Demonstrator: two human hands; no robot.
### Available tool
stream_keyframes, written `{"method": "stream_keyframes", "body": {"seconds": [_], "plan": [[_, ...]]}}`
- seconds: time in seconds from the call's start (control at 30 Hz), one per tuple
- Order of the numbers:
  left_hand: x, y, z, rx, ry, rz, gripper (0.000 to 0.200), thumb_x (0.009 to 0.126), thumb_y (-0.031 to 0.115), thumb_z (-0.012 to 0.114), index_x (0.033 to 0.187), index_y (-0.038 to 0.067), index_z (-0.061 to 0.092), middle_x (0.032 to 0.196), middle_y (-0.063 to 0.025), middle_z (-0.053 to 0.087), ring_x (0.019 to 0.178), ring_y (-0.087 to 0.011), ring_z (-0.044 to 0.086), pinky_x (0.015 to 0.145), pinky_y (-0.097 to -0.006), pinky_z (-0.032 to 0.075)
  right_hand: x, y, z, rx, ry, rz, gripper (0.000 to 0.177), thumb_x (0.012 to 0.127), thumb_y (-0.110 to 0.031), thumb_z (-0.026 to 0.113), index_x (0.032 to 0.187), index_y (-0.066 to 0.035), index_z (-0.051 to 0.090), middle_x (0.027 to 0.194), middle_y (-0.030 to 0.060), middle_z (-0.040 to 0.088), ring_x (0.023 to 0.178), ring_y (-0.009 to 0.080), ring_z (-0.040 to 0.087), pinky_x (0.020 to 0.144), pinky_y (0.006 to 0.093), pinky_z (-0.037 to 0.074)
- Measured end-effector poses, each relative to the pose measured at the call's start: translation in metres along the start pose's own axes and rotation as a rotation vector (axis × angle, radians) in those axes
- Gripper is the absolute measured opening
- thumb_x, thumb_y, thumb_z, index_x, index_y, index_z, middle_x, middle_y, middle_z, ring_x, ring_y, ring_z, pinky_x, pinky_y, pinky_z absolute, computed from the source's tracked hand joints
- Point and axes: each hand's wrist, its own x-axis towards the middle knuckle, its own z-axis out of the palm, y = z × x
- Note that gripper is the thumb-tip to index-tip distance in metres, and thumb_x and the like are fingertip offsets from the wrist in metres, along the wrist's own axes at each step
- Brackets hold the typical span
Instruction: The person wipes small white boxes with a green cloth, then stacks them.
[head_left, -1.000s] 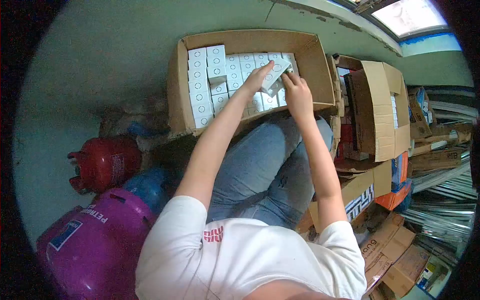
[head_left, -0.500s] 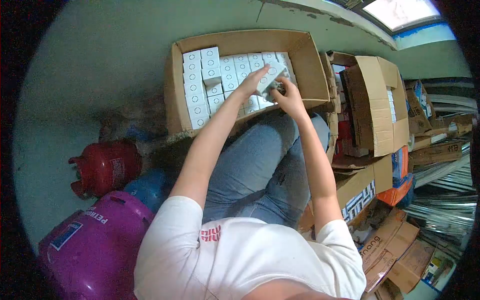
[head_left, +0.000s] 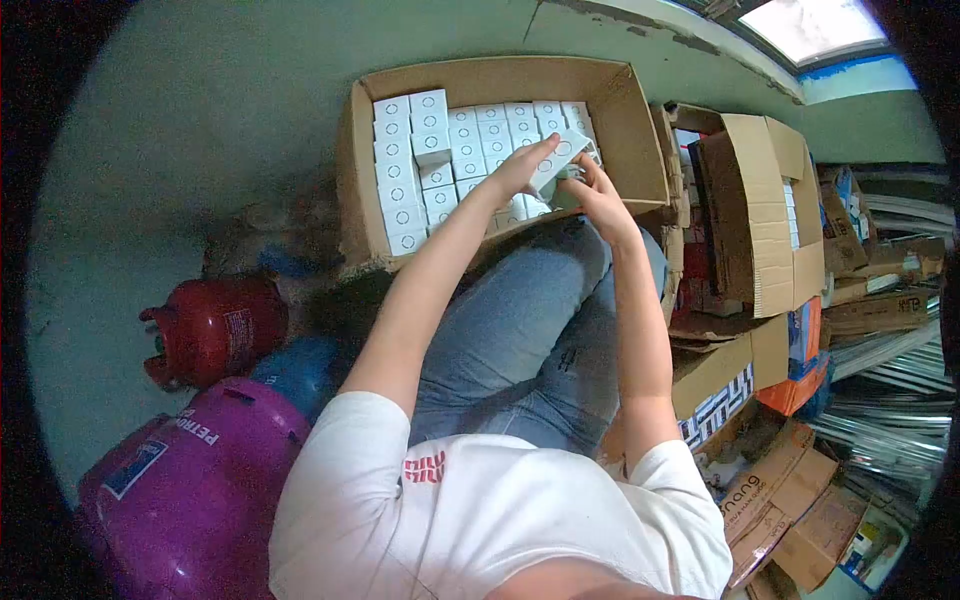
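Above the right part of a large open cardboard carton [head_left: 622, 130], a small white box [head_left: 560, 155] with circles printed on it is tilted between my hands. My left hand [head_left: 522, 172] is closed on its left side, the thumb and fingers along its edge. Curled fingers of my right hand [head_left: 603, 200] press at the right side and lower end of the same box; part of their grip is hidden. Beneath and to the left, rows of similar white boxes [head_left: 405, 195] fill the carton, each with a round mark. One box [head_left: 432, 147] sits higher than its neighbours.
Right of the carton stand opened cardboard boxes [head_left: 765, 220], with more cartons [head_left: 775, 490] lower down. A red gas cylinder [head_left: 225, 325] and a purple one [head_left: 200, 480] are at the left. The wall [head_left: 250, 100] rises behind.
Both hands and the white box show slightly farther right, as the whole view has shifted a little the same way. My right fingers have shifted slightly at the box's side.
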Motion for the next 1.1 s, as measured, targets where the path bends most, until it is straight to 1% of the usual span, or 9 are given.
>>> {"method": "stream_keyframes", "body": {"seconds": [0.13, 0.3, 0.43, 0.5, 0.57, 0.67, 0.77, 0.93, 1.1], "plan": [[-0.006, 0.009, 0.005, -0.048, -0.024, -0.026, 0.058, 0.092, 0.056, 0.042, 0.123, 0.008, 0.055, 0.107, -0.0054, 0.063, 0.090, -0.0153, 0.063, 0.074, -0.0296, 0.050, 0.005, 0.009, -0.008, 0.130, -0.060, -0.012, 0.035, 0.082, -0.014, 0.061, 0.115, -0.009, 0.050, 0.088, -0.0023, 0.053, 0.067, 0.0042, 0.045, 0.054, 0.0198, 0.034], [-0.011, 0.018, 0.007, -0.122, -0.061, -0.103, 0.061, 0.094, 0.058, 0.033, 0.128, 0.011, 0.050, 0.111, -0.0067, 0.063, 0.092, -0.0172, 0.064, 0.076, -0.0338, 0.053, -0.004, 0.004, 0.001, 0.222, 0.153, -0.030, 0.037, 0.082, -0.011, 0.062, 0.117, -0.008, 0.050, 0.086, -0.0017, 0.055, 0.063, 0.0043, 0.047, 0.053, 0.0188, 0.036], [-0.004, 0.010, 0.001, -0.266, 0.038, 0.079, 0.061, 0.095, 0.058, 0.028, 0.125, 0.011, 0.052, 0.113, -0.0082, 0.062, 0.094, -0.0197, 0.064, 0.078, -0.0383, 0.054, 0.000, 0.010, 0.023, 0.219, 0.386, -0.196, 0.040, 0.083, -0.010, 0.066, 0.119, -0.004, 0.050, 0.091, 0.0024, 0.061, 0.070, 0.0074, 0.056, 0.058, 0.0208, 0.044], [-0.006, 0.014, -0.002, -0.242, 0.059, 0.130, 0.061, 0.095, 0.058, 0.027, 0.123, 0.010, 0.053, 0.113, -0.0077, 0.062, 0.095, -0.0196, 0.064, 0.078, -0.0357, 0.054, -0.003, 0.002, 0.032, 0.076, 0.228, -0.294, 0.040, 0.082, -0.012, 0.067, 0.118, 0.000, 0.052, 0.093, 0.0056, 0.064, 0.078, 0.0107, 0.060, 0.063, 0.0224, 0.047], [0.000, 0.005, -0.004, -0.235, 0.100, 0.152, 0.057, 0.095, 0.057, 0.032, 0.121, 0.011, 0.055, 0.106, -0.0051, 0.064, 0.090, -0.0155, 0.063, 0.075, -0.0296, 0.052, 0.001, 0.000, 0.030, -0.185, 0.187, -0.133, 0.034, 0.080, -0.012, 0.067, 0.110, 0.001, 0.059, 0.087, 0.0055, 0.066, 0.077, 0.0103, 0.061, 0.065, 0.0241, 0.048], [0.001, 0.003, -0.001, -0.216, 0.107, 0.138, 0.054, 0.094, 0.056, 0.038, 0.118, 0.011, 0.057, 0.098, -0.0022, 0.063, 0.083, -0.0107, 0.062, 0.069, -0.0263, 0.051, 0.010, 0.002, 0.034, -0.272, 0.298, -0.309, 0.024, 0.077, -0.012, 0.066, 0.097, 0.002, 0.064, 0.079, 0.0070, 0.067, 0.073, 0.0101, 0.061, 0.066, 0.0266, 0.048], [0.004, -0.002, -0.003, -0.135, 0.027, 0.148, 0.060, 0.093, 0.058, 0.037, 0.127, 0.011, 0.052, 0.113, -0.0035, 0.061, 0.097, -0.0131, 0.061, 0.080, -0.0281, 0.049, 0.022, 0.006, 0.034, -0.259, 0.534, -0.409, 0.023, 0.076, -0.013, 0.067, 0.091, 0.003, 0.064, 0.077, 0.0089, 0.068, 0.071, 0.0113, 0.062, 0.067, 0.0291, 0.049], [0.002, -0.002, 0.002, -0.060, 0.023, 0.200, 0.058, 0.095, 0.054, 0.038, 0.128, 0.009, 0.051, 0.114, -0.0040, 0.060, 0.099, -0.0119, 0.059, 0.083, -0.0265, 0.046, 0.025, 0.005, 0.049, -0.244, 0.817, -0.403, 0.023, 0.073, -0.014, 0.067, 0.090, 0.001, 0.064, 0.074, 0.0156, 0.066, 0.068, 0.0210, 0.064, 0.066, 0.0347, 0.049], [0.003, -0.004, -0.004, -0.103, 0.208, 0.311, 0.056, 0.096, 0.051, 0.037, 0.127, 0.006, 0.051, 0.113, -0.0056, 0.060, 0.101, -0.0131, 0.057, 0.086, -0.0272, 0.044, 0.015, 0.018, 0.051, -0.393, 0.499, -0.384, 0.026, 0.072, -0.016, 0.070, 0.089, 0.002, 0.065, 0.071, 0.0131, 0.065, 0.064, 0.0164, 0.061, 0.063, 0.0315, 0.047]]}}
